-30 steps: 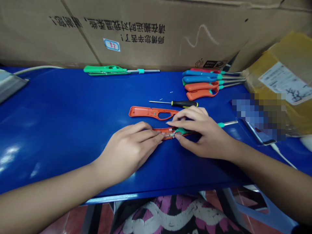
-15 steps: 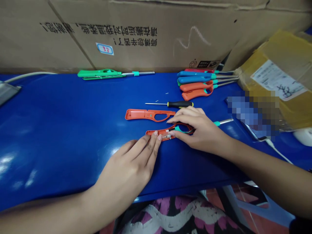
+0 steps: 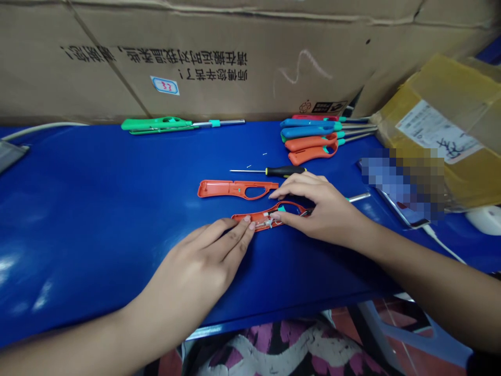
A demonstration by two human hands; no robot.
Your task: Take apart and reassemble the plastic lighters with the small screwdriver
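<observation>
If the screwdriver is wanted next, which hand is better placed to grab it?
Probably the right hand: it lies very near the screwdriver handle. The left hand is farther off, touching the left part of the lower orange shell.

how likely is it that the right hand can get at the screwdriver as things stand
Probably yes: the screwdriver lies just beyond the right hand, with nothing visibly covering its handle, though the hand would first have to leave the nearer orange shell.
</observation>
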